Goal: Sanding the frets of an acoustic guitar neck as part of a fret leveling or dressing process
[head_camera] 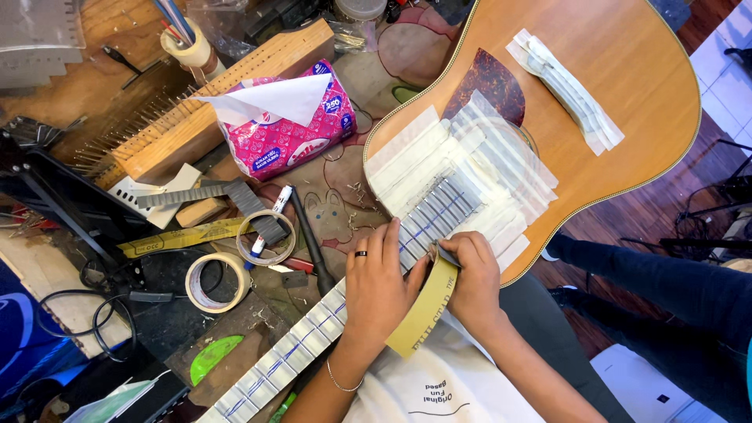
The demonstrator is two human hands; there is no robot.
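An acoustic guitar [627, 94] lies across the workbench and my lap, its top near the fingerboard covered with strips of white masking tape [478, 168]. The taped neck [298, 345] runs toward the lower left, frets showing between tape strips. My left hand [380, 286], wearing a dark ring and a thin bracelet, presses flat on the neck near the body. My right hand [470, 274] grips a small tool at the frets. A large yellowish tape roll [423, 309] hangs around my right wrist.
A pink tissue pack [286, 125], wooden block with metal pins [188, 117], two tape rolls [215, 282], a marker [270, 219], files and cables crowd the bench at left. More tape strips [564, 86] sit on the guitar's lower bout. Another person's dark-clothed legs [666, 282] are at right.
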